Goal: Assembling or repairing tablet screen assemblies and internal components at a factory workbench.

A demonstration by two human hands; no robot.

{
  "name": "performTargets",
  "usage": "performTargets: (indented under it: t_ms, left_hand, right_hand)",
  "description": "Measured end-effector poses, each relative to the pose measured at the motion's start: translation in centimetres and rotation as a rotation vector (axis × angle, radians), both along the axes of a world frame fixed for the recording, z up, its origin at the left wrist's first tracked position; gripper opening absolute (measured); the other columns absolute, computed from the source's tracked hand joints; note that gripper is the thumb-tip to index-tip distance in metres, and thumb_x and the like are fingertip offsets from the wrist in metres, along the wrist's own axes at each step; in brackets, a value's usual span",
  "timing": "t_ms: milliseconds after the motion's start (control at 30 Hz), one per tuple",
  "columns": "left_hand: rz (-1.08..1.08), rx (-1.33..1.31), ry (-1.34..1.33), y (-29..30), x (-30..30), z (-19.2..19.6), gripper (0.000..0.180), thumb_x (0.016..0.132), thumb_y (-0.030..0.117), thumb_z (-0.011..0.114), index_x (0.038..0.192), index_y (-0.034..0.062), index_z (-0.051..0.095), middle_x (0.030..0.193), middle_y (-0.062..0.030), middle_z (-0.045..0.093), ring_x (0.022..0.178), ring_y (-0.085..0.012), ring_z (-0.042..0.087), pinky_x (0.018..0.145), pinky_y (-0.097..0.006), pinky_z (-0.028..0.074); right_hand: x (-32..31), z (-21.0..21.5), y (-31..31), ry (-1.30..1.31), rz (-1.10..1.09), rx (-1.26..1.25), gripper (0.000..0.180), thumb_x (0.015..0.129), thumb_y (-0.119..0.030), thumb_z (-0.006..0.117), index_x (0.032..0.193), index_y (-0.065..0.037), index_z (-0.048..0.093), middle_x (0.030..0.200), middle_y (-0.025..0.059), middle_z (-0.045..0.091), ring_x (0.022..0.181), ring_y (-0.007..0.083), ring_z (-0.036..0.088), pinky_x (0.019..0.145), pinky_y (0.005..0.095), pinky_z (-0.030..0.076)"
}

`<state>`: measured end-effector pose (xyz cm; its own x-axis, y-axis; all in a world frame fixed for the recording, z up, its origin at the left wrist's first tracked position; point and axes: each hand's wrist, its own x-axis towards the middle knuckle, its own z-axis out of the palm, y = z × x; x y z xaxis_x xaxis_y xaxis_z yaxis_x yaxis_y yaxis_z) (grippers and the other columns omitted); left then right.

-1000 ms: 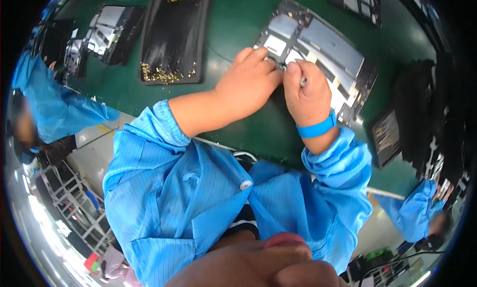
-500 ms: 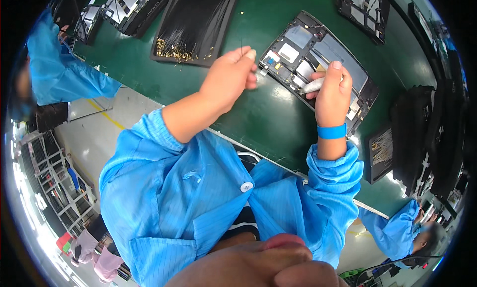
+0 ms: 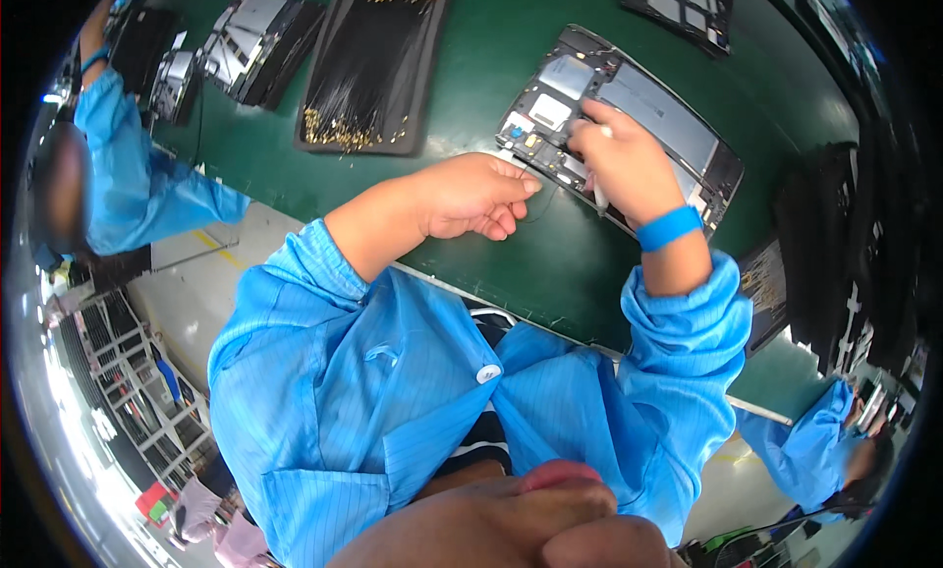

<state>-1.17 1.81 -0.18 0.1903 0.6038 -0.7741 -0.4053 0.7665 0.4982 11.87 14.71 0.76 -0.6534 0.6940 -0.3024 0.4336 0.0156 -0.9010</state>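
Observation:
An opened tablet [image 3: 660, 111], its battery and circuit boards exposed, lies slantwise on the green table. At its near-left edge my left hand [image 3: 479, 197] is closed, thumb and forefinger pinching a thin black cable [image 3: 556, 197] that loops toward the tablet. Over the tablet's near side, my right hand [image 3: 629, 165] grips a slim white tool [image 3: 601, 202], whose lower end shows below the fingers. The tool's exact kind is hidden by the hand. A blue band [image 3: 670, 228] circles my right wrist.
A dark tray [image 3: 424, 101] of thin black cables with gold ends stands left of the tablet. Stacked opened tablets [image 3: 257, 42] lie farther left, another [image 3: 688, 8] at the far right. Black strips [image 3: 820, 263] hang at right. Co-workers in blue sit at left [image 3: 147, 175] and lower right [image 3: 801, 440].
My left hand has come down and right, to the tablet's near edge, with the cable. My right hand has turned and shifted up and left over the tablet, the tool's end now pointing toward me.

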Motion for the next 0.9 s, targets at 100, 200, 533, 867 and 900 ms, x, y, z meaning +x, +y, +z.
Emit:
performTargets:
  t_ms: [100, 200, 533, 867, 900]
  left_hand:
    - [-0.005, 0.0, 0.056, 0.5, 0.0, 0.2, 0.023, 0.08, 0.026, 0.052, 0.092, 0.0066, 0.052, 0.068, -0.0002, 0.053, 0.053, -0.0094, 0.053, 0.047, -0.021, 0.043]
    - [0.022, -0.001, 0.118, 0.3, -0.5, -0.2, 0.034, 0.081, 0.029, 0.051, 0.104, 0.0044, 0.049, 0.071, -0.0017, 0.054, 0.055, -0.01, 0.054, 0.047, -0.021, 0.045]
    - [0.101, 0.029, -0.099, 1.0, -1.0, 0.0, 0.042, 0.085, 0.037, 0.038, 0.104, -0.0004, 0.042, 0.078, -0.0072, 0.054, 0.064, -0.0179, 0.056, 0.058, -0.031, 0.049]
    - [0.112, 0.067, 0.007, 0.5, 0.3, 0.3, 0.037, 0.084, 0.033, 0.044, 0.101, 0.0003, 0.043, 0.076, -0.0061, 0.054, 0.064, -0.0158, 0.055, 0.059, -0.03, 0.049]
    - [0.117, 0.07, 0.014, 0.4, 0.2, 0.2, 0.037, 0.083, 0.033, 0.044, 0.101, 0.0003, 0.043, 0.077, -0.0061, 0.053, 0.064, -0.0155, 0.055, 0.059, -0.03, 0.049]
  right_hand:
    - [-0.9, 0.0, 0.3, -0.228, 0.204, 0.242, 0.037, 0.074, -0.029, 0.047, 0.096, -0.001, 0.055, 0.079, 0.0175, 0.058, 0.068, 0.0221, 0.057, 0.064, 0.0302, 0.045]
    - [-0.9, -0.1, 0.2, -0.168, 0.117, 0.233, 0.033, 0.075, -0.03, 0.045, 0.089, -0.004, 0.057, 0.077, 0.0194, 0.057, 0.074, 0.0287, 0.056, 0.071, 0.0337, 0.043]
    - [21.7, -0.3, 1.7, -0.783, -0.763, 0.526, 0.038, 0.076, -0.036, 0.047, 0.089, -0.003, 0.059, 0.084, 0.0218, 0.056, 0.082, 0.0345, 0.054, 0.075, 0.0363, 0.042]
    - [20.7, -0.9, 1.6, -0.966, -0.818, 0.64, 0.035, 0.077, -0.035, 0.042, 0.087, -0.008, 0.061, 0.083, 0.0208, 0.057, 0.079, 0.0364, 0.055, 0.073, 0.04, 0.043]
    - [20.7, -1.0, 2.0, -0.964, -0.823, 0.643, 0.035, 0.077, -0.035, 0.042, 0.087, -0.008, 0.061, 0.083, 0.0208, 0.057, 0.079, 0.0364, 0.055, 0.073, 0.04, 0.043]
